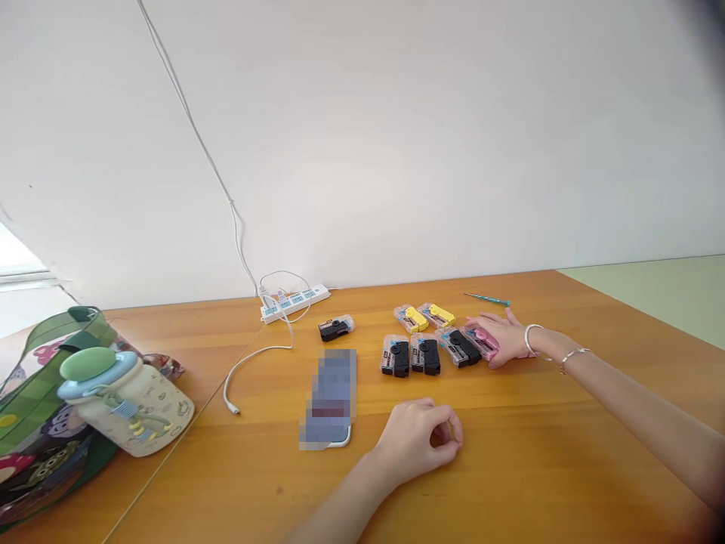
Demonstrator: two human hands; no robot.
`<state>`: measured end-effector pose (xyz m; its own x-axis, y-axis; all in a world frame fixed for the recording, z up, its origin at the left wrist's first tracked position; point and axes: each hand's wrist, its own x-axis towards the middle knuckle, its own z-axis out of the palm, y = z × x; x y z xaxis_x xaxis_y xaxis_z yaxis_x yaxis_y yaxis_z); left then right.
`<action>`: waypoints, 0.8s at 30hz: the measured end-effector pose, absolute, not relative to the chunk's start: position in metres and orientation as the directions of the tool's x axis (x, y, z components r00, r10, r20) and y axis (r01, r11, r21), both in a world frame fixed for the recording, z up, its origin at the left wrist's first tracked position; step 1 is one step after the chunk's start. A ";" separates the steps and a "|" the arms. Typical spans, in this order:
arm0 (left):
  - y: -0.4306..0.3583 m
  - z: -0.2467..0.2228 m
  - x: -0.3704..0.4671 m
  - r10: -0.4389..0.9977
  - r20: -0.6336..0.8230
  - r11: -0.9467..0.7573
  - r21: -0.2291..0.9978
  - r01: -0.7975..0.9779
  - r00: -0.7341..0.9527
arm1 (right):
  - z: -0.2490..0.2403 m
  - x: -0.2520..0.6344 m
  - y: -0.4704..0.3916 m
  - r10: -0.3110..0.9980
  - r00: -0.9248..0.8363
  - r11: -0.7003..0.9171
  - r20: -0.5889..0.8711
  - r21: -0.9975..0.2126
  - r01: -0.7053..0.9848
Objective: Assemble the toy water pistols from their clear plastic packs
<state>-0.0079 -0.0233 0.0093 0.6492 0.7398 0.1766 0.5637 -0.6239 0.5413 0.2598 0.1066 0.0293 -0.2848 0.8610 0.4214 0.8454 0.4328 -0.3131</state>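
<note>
My right hand [502, 338] reaches over the far right of the group, its thumb and fingers around a small pink item in a clear pack [481, 342]. More pink shows beyond the hand, mostly covered. Beside it lies a black item in a clear pack [461, 346], with two more black packs [424, 353] [395, 356] to the left. Two yellow packs [412, 318] [436, 314] lie behind them. My left hand [422, 440] rests on the table nearer to me, fingers curled and thumb meeting fingertip, with nothing seen inside.
A phone [331, 397], partly blurred, lies left of the packs. Behind it are another black pack [336, 327] and a white power strip [294, 304] with a loose cable [249, 357]. A thin teal-handled tool [494, 300] lies behind my right hand. A bottle [133, 400] and bag [34, 412] stand left.
</note>
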 end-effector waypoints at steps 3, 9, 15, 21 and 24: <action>-0.023 0.008 -0.007 0.747 0.212 -0.629 0.535 0.565 0.631 | 0.029 0.264 0.099 0.899 -0.377 0.431 0.221 -0.308 0.848; -0.023 0.008 -0.008 0.816 0.269 -0.564 0.569 0.599 0.512 | 0.040 0.256 0.064 0.932 -0.326 0.357 0.158 -0.255 0.898; -0.020 0.009 -0.010 0.922 0.157 -0.317 0.829 0.461 0.353 | 0.042 0.201 0.002 0.844 -0.393 0.500 0.365 -0.270 0.823; -0.026 0.009 -0.008 0.934 0.109 -0.254 0.871 0.420 0.340 | 0.013 0.160 -0.026 0.688 -0.525 0.684 0.502 -0.207 0.699; -0.026 0.008 -0.008 0.934 0.080 -0.239 0.865 0.442 0.348 | 0.007 0.164 -0.026 0.661 -0.567 0.725 0.491 -0.221 0.653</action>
<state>-0.0078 -0.0263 0.0079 0.3483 0.9339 0.0803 0.4418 -0.2391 0.8647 0.1636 -0.0259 0.0075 -0.5675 0.6606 0.4915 0.6525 0.7249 -0.2209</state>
